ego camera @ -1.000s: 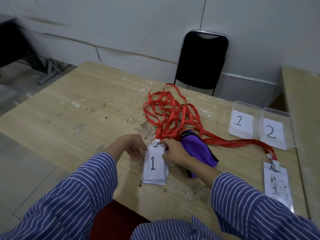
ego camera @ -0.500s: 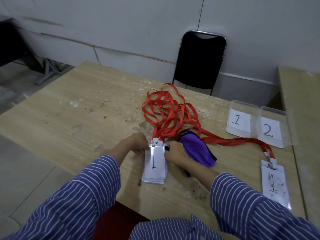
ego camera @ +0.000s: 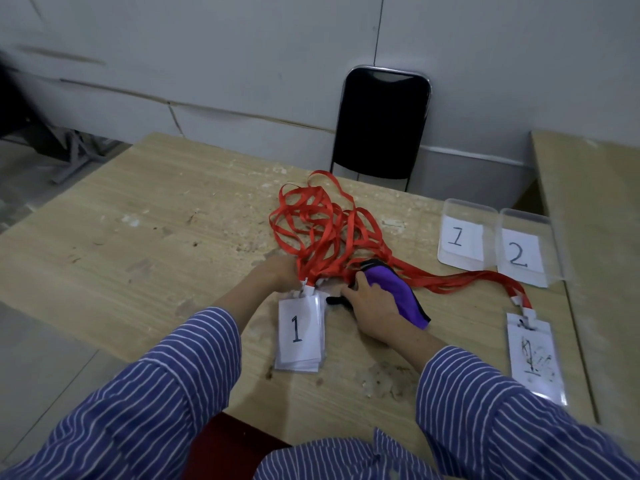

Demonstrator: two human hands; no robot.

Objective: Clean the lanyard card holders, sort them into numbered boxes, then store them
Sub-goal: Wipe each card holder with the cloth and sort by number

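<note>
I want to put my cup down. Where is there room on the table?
The table is bare left of the red lanyards. It is crowded around the lanyards, purple cloth, card stack, boxes 1 and 2.

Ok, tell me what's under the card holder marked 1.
Under the card holder marked 1, edges of more white card holders show at its bottom and right. Their count and markings are covered; the wooden table lies beneath.

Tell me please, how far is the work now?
Early stage. Done: nothing sorted, box 1 and box 2 look empty. In hand: left hand grips the red lanyards above the stack marked 1; right hand rests on the purple cloth. Left: the smudged holder, sorting, storing.
</note>
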